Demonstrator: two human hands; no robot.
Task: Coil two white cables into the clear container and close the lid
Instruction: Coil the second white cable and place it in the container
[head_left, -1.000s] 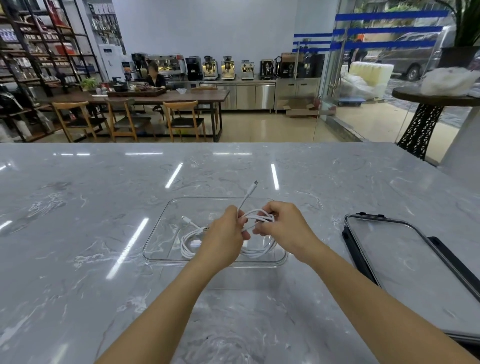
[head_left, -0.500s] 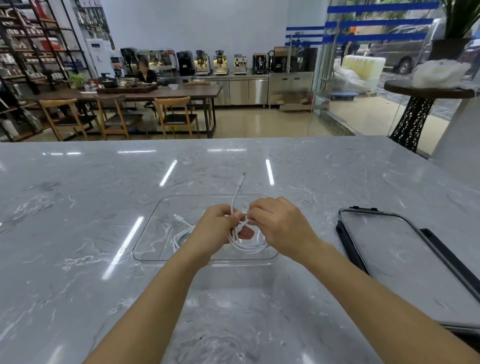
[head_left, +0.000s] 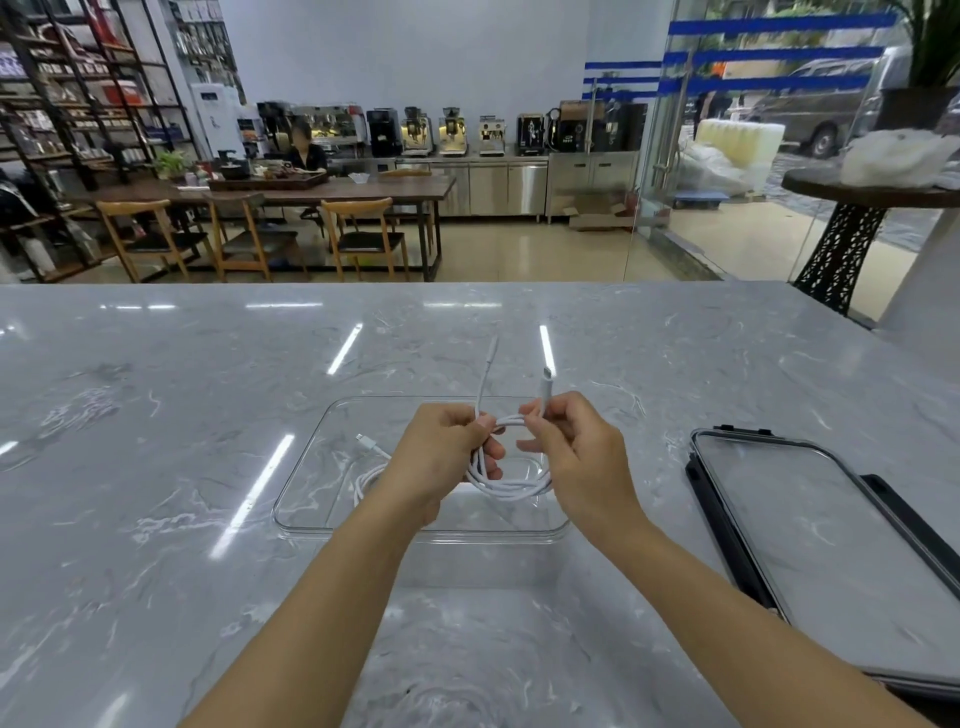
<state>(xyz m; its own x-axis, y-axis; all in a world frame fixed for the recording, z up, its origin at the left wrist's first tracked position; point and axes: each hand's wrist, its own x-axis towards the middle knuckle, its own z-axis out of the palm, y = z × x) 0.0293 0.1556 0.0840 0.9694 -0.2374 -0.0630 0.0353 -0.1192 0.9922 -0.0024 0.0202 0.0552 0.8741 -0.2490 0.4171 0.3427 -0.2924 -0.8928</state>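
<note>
Above the clear container (head_left: 306, 499) on the desk (head_left: 156, 467), left hand (head_left: 441, 457) and right hand (head_left: 576, 457) pinch a coiled white cable (head_left: 511, 486); another white cable (head_left: 366, 475) lies inside; the lid (head_left: 831, 545) rests apart, right.

Both forearms reach forward from the bottom edge, bare, converging toward the middle; the left hand (head_left: 441, 457) has its back toward the camera, its fingers curled inward around loops of a white cable (head_left: 511, 486), thumb pressed near the top of the bundle; the right hand (head_left: 574, 457) sits just beside it, thumb and forefinger pinching the cable below one connector end, its other fingers loosely bent; the two hands nearly touch at their fingertips.
</note>
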